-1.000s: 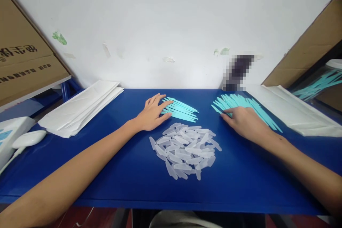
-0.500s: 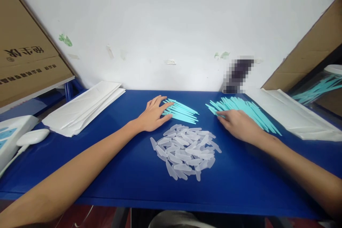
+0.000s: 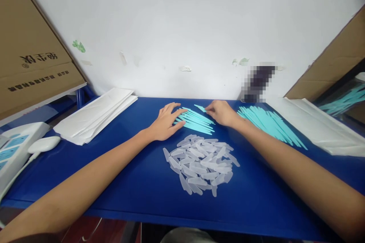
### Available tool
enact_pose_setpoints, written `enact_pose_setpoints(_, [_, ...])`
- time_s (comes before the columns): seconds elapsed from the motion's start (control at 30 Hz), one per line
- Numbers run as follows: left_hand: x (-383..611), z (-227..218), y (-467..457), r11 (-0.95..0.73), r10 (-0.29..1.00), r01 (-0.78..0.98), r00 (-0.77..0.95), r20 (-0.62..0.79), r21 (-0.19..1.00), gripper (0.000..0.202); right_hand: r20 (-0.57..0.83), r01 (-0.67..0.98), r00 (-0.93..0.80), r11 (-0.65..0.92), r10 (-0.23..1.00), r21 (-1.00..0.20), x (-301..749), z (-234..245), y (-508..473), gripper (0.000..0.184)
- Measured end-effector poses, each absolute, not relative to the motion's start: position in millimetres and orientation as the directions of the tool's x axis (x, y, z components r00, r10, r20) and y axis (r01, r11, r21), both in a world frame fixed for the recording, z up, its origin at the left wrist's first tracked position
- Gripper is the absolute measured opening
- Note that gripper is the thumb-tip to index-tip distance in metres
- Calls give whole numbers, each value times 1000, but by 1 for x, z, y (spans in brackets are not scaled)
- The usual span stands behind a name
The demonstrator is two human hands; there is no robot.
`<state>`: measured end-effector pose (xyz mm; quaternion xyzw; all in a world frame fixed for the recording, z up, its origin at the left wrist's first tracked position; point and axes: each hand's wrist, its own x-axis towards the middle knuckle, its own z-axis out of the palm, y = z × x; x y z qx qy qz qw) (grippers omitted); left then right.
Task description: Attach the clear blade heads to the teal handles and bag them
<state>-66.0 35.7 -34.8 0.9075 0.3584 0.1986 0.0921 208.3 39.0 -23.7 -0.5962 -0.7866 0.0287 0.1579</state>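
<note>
My left hand (image 3: 165, 122) rests with fingers spread at the left end of a small fanned row of turquoise sticks (image 3: 198, 120). They are slim and tapered, shaped like eyebrow razors. Just behind that row, my right hand (image 3: 222, 113) pinches one turquoise stick (image 3: 200, 108) between thumb and fingers. Its far end points left, and the rest is hidden in the grip. A larger heap of the same sticks (image 3: 269, 123) lies to the right, partly behind my right forearm. In front of both hands is a loose pile of frosted, translucent blade-shaped pieces (image 3: 201, 163).
Folded white sheets (image 3: 97, 114) lie at the left on the blue table (image 3: 137, 193), and more white sheeting (image 3: 322, 129) at the right. A white device (image 3: 21, 144) with a cable stands far left. Cardboard boxes (image 3: 37, 34) flank both sides, and a wall closes off the back.
My right hand has moved left from the larger heap to the small row, carrying one turquoise stick. The left hand stays on the row. The view has shifted slightly.
</note>
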Motion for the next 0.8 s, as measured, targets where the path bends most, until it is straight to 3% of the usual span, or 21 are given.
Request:
enact_pose_setpoints(0.13, [-68,-30,37,-685,724,591,486,490,426,40,191,851,-208,273,959,-448,189,-21,55,26])
enact_pose_setpoints(0.27, [-69,-29,37,-666,734,581,400,549,467,32,271,789,-103,244,957,-563,187,-21,53,28])
enact_pose_setpoints(0.4, [-71,-31,40,-696,703,570,415,577,437,31,295,809,-50,212,954,-549,199,-21,49,29])
enact_pose_setpoints(0.53, [-78,-32,47,-748,636,599,527,564,285,30,364,784,-23,242,931,-571,206,-22,47,34])
enact_pose_setpoints(0.7, [-96,-28,60,-728,622,675,577,529,120,28,382,849,-93,274,919,-452,202,-34,43,23])
enact_pose_setpoints(0.8, [-109,-27,68,-679,657,727,539,527,103,28,403,849,-105,293,909,-440,202,-42,42,24])
